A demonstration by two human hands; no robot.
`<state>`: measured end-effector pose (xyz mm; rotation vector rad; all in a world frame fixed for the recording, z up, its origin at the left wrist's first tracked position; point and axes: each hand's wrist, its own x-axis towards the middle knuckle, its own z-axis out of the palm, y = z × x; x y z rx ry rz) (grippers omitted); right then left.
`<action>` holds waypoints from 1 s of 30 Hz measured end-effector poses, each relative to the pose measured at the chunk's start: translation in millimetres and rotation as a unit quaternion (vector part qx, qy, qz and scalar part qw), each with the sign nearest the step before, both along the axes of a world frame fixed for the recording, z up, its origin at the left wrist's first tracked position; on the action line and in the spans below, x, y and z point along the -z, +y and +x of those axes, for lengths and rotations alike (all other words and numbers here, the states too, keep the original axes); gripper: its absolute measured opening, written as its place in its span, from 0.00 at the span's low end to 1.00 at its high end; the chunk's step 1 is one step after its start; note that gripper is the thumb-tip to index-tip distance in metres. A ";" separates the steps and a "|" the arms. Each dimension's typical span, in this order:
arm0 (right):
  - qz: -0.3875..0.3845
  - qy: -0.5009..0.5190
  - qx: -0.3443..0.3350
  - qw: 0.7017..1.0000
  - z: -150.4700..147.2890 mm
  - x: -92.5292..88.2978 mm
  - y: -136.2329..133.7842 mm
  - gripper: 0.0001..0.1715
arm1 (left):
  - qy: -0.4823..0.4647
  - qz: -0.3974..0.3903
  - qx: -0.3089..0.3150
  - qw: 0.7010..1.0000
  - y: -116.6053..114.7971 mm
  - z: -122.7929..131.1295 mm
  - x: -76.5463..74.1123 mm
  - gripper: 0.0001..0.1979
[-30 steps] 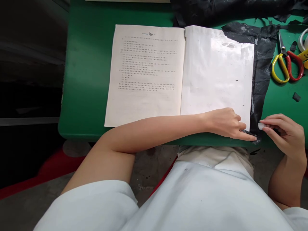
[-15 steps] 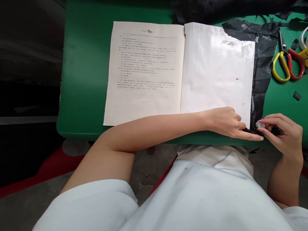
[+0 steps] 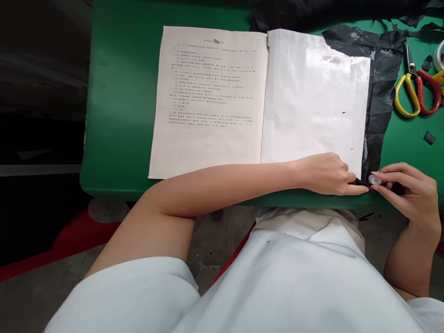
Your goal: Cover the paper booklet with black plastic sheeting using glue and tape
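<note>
An open book lies with its printed page (image 3: 208,143) on the left and a blank white sheet or cover (image 3: 312,101) on the right. Black sheet material (image 3: 376,106) sticks out past the right and upper edges of the white side. At the lower right corner my left hand (image 3: 326,173) is closed, and a dark edge of the black sheet shows between its thumb and curled fingers. My right hand (image 3: 411,187), just to the right, pinches a small white round piece (image 3: 374,180) at its fingertips. The rest of that piece is hidden.
Scissors (image 3: 412,88) with one yellow and one red handle lie at the right. Beside them is a white roll (image 3: 440,55), cut off by the frame. A black scrap (image 3: 429,138) and more black sheeting (image 3: 329,14) rest on the green table (image 3: 118,101).
My left hand's extended digit has drawn back to the left and slightly up, and the dark edge now shows more beside it. My right hand keeps the white piece almost in place.
</note>
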<state>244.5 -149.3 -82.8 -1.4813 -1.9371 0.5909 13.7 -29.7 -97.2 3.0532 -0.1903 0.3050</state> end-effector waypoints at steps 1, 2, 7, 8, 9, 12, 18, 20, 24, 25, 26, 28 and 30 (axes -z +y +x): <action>0.002 -0.001 0.000 1.000 0.1 0.4 -0.1 0.20 | 0.003 -0.003 -0.001 1.000 -0.4 0.3 -0.3 0.23; 0.005 -0.003 0.001 1.000 -0.1 0.6 -0.1 0.19 | 0.005 -0.006 -0.001 1.000 -0.7 0.5 -0.6 0.23; 0.022 -0.020 0.012 0.999 -5.4 -0.2 1.2 0.19 | 0.013 -0.017 -0.006 1.000 -1.6 1.0 -2.7 0.22; 0.025 -0.023 0.015 0.999 -6.8 -0.2 1.4 0.19 | 0.015 -0.019 -0.007 1.000 -1.7 1.0 -3.1 0.22; 0.027 -0.026 0.019 0.999 -8.0 -0.2 1.6 0.19 | 0.018 -0.021 -0.007 1.000 -1.7 1.0 -3.6 0.22; 0.030 -0.034 0.026 0.999 -10.2 0.3 2.0 0.19 | 0.029 -0.023 -0.006 0.999 -1.5 1.0 -4.7 0.22; 0.039 -0.036 0.021 0.998 -11.6 -0.4 2.4 0.15 | 0.035 -0.016 -0.006 0.999 -1.2 0.6 -5.0 0.23; 0.041 -0.035 0.026 0.998 -11.8 -0.8 2.2 0.13 | 0.035 -0.015 -0.009 0.999 -1.2 0.5 -4.6 0.23; 0.031 -0.034 0.035 0.998 -11.8 -0.9 1.7 0.11 | 0.030 -0.012 -0.011 0.999 -0.6 0.6 -4.2 0.23; 0.027 -0.033 0.037 0.998 -12.0 -0.8 1.8 0.11 | 0.028 -0.012 -0.011 0.999 -0.4 0.7 -4.1 0.23; 0.023 -0.033 0.041 0.998 -12.2 -0.8 1.9 0.11 | 0.027 -0.012 -0.010 1.000 -0.2 0.8 -3.9 0.23; 0.015 -0.032 0.049 0.998 -12.8 -1.0 2.3 0.10 | 0.026 -0.013 -0.008 1.000 0.2 1.0 -3.6 0.23; 0.009 -0.028 0.059 0.998 -13.5 -1.5 2.6 0.08 | 0.028 -0.015 -0.008 0.999 0.3 1.1 -3.4 0.23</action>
